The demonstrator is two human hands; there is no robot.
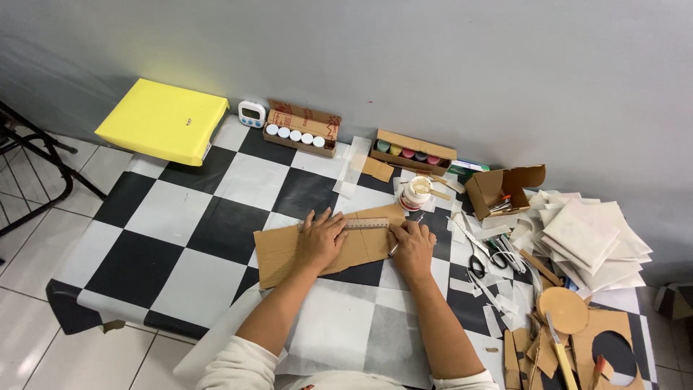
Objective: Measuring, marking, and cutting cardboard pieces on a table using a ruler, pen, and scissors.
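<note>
Yellow box (162, 119), timer (252, 113) – scissors (478, 254), white tiles (593, 242) at right.

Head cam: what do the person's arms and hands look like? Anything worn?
Both hands, left hand and right hand, are bare: no gloves, rings or watch visible. Forearms are bare too; off-white sleeves are pushed up near the elbows.

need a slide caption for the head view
Left hand presses a ruler onto cardboard while right hand holds a pen.
</note>
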